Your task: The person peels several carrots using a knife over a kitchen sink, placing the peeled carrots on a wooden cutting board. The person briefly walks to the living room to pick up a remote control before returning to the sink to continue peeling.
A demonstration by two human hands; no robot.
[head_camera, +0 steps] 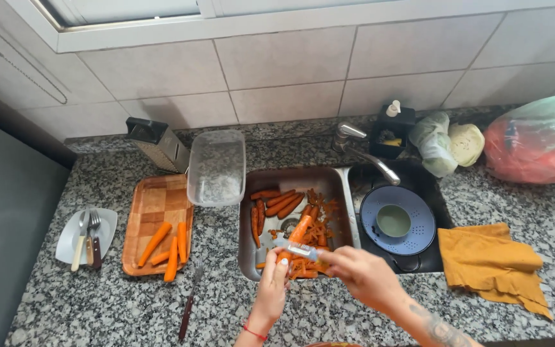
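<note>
Over the left sink basin (pixel 248 257): the left hand (pixel 272 286), fingers closed, grips one carrot (pixel 297 234); the right hand (pixel 361 273), closed, holds a peeler (pixel 293 247) against it. About six unpeeled carrots (pixel 276 202) lie in the basin. Left of the sink, four peeled carrots (pixel 168 247) rest on one wooden cutting board (pixel 155 199).
</note>
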